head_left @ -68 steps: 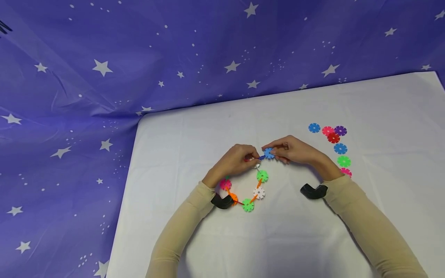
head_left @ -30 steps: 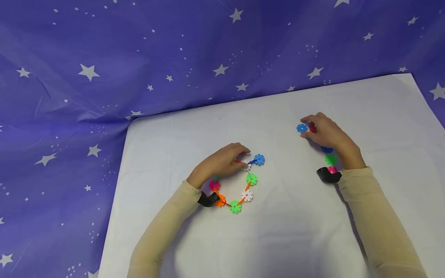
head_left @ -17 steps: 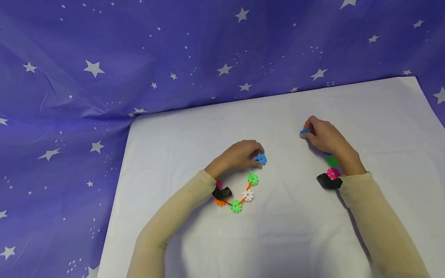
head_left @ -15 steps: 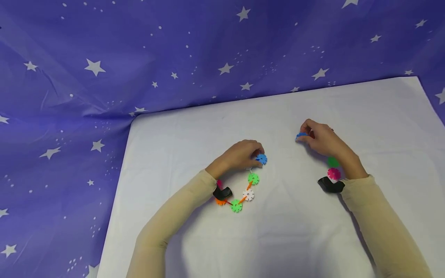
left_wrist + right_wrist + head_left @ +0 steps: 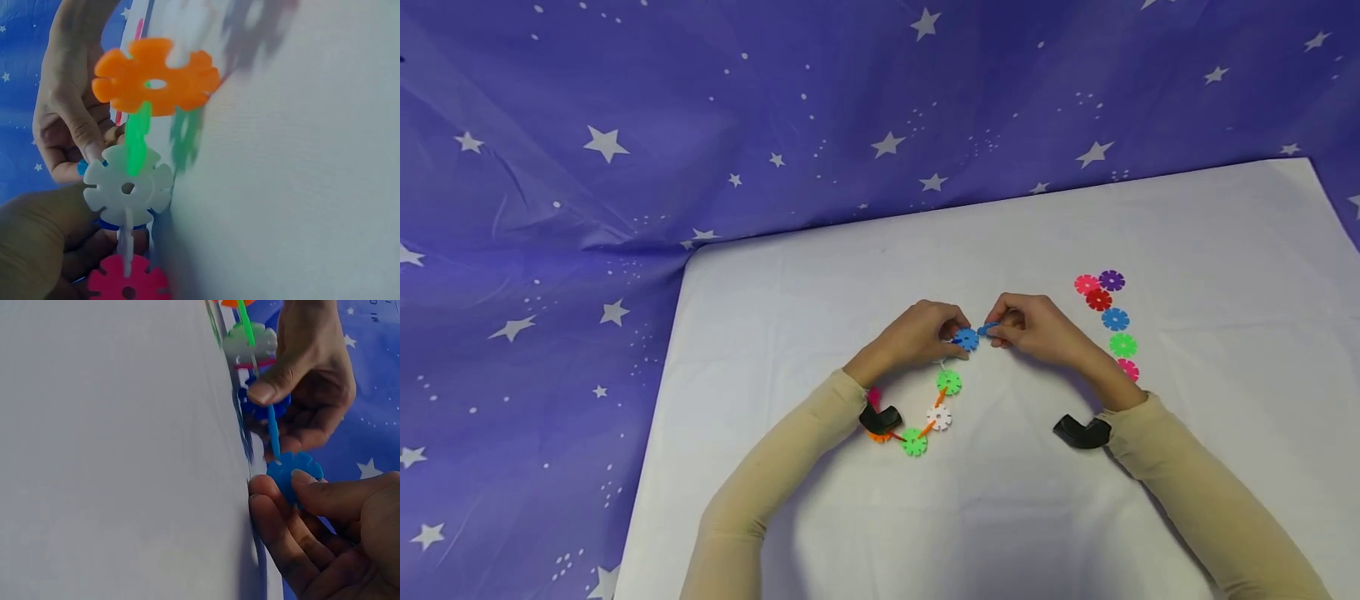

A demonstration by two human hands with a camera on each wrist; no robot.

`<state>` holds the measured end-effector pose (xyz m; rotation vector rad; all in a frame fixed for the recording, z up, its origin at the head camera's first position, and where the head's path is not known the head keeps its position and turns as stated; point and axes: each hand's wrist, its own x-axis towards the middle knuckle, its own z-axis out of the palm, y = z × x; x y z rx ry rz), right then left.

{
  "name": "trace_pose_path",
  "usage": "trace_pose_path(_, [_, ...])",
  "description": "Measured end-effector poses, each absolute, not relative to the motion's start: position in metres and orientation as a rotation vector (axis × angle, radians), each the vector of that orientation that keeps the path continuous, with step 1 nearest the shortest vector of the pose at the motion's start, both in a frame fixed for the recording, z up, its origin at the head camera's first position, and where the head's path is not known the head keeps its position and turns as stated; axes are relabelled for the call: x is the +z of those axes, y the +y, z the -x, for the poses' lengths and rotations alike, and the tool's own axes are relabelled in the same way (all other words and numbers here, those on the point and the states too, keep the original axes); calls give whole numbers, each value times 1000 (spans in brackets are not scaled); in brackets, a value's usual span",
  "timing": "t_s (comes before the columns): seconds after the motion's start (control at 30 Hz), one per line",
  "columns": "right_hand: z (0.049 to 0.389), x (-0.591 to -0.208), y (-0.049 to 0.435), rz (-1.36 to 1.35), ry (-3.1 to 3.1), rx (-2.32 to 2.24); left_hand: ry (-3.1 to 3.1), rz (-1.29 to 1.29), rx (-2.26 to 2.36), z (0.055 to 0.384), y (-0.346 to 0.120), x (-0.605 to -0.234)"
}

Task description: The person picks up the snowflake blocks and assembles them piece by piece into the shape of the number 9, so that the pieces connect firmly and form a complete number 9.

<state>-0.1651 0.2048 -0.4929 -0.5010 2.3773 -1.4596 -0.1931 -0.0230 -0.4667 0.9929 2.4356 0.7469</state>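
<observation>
My left hand grips the end of a chain of notched interlocking plastic discs, its thumb on a dark blue disc. From that disc a light blue disc sticks out towards the right. My right hand pinches another blue disc between thumb and fingers. The two blue discs meet at their rims; whether their slots are joined I cannot tell. Curving below the left hand, the chain shows a green disc, a white disc and an orange disc. The left hand and wrist hide part of it.
Loose discs lie on the white table at the right: pink, purple, red, blue, green, and a pink one partly behind the right forearm. A purple star-patterned cloth hangs behind.
My right hand picked up a blue disc from the loose discs and brought it left to the chain's end. The left hand shifted right, from the white disc to the chain's blue end.
</observation>
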Motion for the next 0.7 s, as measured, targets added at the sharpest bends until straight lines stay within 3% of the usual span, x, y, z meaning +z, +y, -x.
trace_pose_path(0.7, [165,-507,195,378,2169,-1727,2373,-1065,809,196,-25,-471])
